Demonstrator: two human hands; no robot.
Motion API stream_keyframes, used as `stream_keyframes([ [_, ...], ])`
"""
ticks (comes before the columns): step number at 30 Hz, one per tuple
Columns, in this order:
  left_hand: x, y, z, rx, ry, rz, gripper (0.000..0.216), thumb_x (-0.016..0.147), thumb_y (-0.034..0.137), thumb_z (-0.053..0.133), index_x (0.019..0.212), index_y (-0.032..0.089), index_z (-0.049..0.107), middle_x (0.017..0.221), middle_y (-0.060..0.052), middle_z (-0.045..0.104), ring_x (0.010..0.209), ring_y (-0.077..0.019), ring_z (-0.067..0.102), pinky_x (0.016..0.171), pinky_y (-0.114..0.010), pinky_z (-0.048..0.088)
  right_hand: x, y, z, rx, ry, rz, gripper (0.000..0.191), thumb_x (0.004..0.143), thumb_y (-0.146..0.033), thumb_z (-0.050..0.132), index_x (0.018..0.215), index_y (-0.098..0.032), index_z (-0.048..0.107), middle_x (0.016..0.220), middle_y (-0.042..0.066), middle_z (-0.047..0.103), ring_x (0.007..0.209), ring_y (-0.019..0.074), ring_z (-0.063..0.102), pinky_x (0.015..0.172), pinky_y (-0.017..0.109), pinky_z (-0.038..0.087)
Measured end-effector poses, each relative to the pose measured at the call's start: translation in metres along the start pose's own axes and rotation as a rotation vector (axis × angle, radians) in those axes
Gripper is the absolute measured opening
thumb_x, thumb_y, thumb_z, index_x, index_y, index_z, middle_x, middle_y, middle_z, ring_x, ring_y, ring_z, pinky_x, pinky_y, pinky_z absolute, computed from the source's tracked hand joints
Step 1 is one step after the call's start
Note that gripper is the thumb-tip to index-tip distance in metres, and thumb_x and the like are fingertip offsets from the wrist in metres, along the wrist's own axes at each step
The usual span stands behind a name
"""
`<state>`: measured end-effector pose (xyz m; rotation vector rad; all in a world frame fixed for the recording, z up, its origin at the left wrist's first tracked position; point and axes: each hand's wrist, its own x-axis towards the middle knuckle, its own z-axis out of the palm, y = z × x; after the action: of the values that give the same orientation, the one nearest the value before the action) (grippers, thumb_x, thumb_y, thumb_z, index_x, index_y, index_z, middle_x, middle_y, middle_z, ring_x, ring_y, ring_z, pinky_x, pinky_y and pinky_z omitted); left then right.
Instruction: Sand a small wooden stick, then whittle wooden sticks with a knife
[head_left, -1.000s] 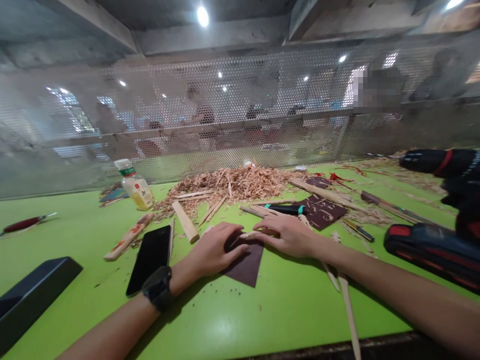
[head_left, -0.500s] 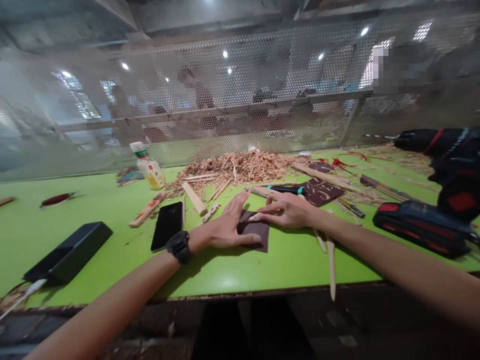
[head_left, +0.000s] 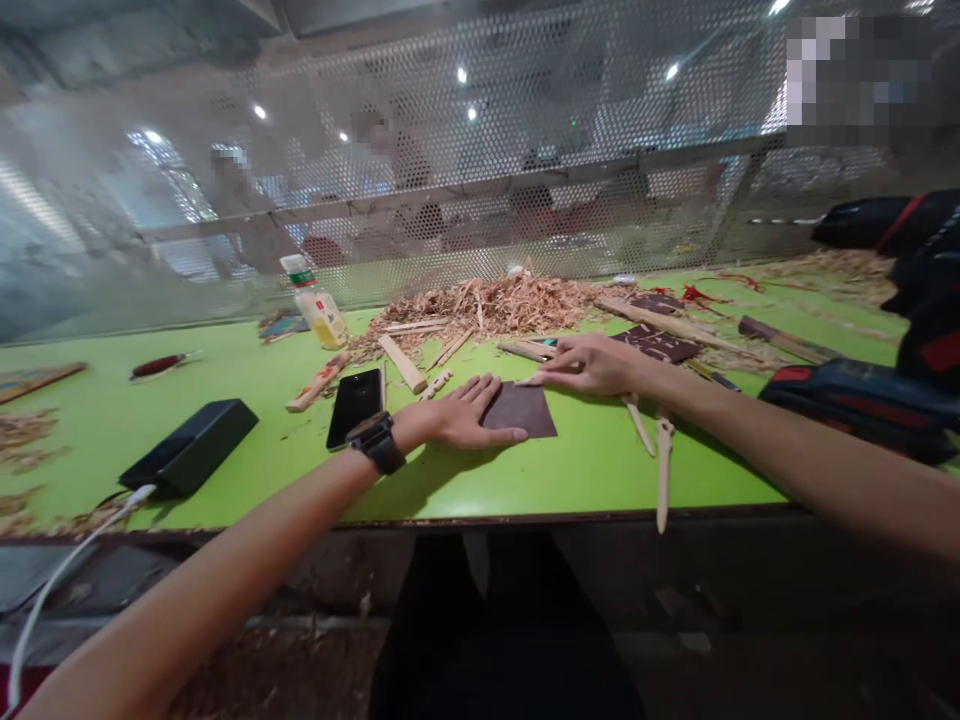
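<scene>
My left hand [head_left: 466, 416] lies flat with fingers spread, pressing the left side of a dark brown sheet of sandpaper [head_left: 525, 408] on the green table. A watch sits on that wrist. My right hand [head_left: 592, 364] is pinched around a small pale wooden piece [head_left: 529, 381], whose tip shows at the sandpaper's upper edge; the rest is hidden by the fingers. Below the right forearm lie a slim wooden stick with a holed end [head_left: 664, 470] and a shorter wooden piece [head_left: 640, 425]. A small carved wooden piece [head_left: 436, 385] rests just beyond my left hand.
Wood shavings [head_left: 487, 305] are heaped at the back against a perforated screen. A phone [head_left: 355, 408], a black box with a white cable [head_left: 191, 448] and a bottle [head_left: 315, 305] stand left. A cordless drill [head_left: 862, 405] is at right. The table's front edge runs close by.
My right hand has drawn the small wooden piece from the middle of the sandpaper to its upper edge. My left hand stays flat on the sheet. The camera view has shifted.
</scene>
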<state>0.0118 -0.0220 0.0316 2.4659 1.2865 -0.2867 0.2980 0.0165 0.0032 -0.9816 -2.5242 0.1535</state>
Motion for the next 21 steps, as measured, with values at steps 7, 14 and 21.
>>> stream_keyframes([
  [7, 0.002, 0.011, -0.013, 0.056, -0.059, -0.152, 0.133, 0.071, 0.102, 0.052, 0.174, 0.025, 0.019, 0.178, -0.012, 0.004, 0.165, -0.0488, 0.002, 0.131, -0.068, 0.011, 0.001, -0.014, 0.003, 0.076, -0.069, -0.203, 0.038, 0.106, -0.053, 0.058, 0.122, -0.031, 0.084, 0.092, 0.009, 0.074, 0.07, 0.0163, 0.057, 0.064, 0.03, 0.04],
  [14, 0.004, 0.012, -0.018, 0.131, -0.071, -0.261, 0.137, 0.066, 0.103, 0.056, 0.174, 0.029, 0.016, 0.179, -0.009, -0.004, 0.164, -0.051, -0.005, 0.129, -0.073, 0.005, 0.015, 0.001, 0.0, -0.064, -0.015, -0.233, 0.039, 0.105, -0.054, 0.057, 0.117, -0.03, 0.086, 0.091, 0.009, 0.073, 0.066, 0.0151, 0.053, 0.06, 0.029, 0.034],
  [21, 0.014, 0.011, -0.03, 0.224, -0.131, -0.282, 0.147, 0.057, 0.108, 0.054, 0.174, 0.025, 0.02, 0.179, -0.012, 0.003, 0.164, -0.0499, -0.001, 0.131, -0.07, 0.005, 0.026, 0.01, 0.006, -0.124, -0.002, -0.316, 0.041, 0.108, -0.055, 0.051, 0.124, -0.034, 0.083, 0.09, 0.007, 0.069, 0.064, 0.0138, 0.051, 0.056, 0.029, 0.031],
])
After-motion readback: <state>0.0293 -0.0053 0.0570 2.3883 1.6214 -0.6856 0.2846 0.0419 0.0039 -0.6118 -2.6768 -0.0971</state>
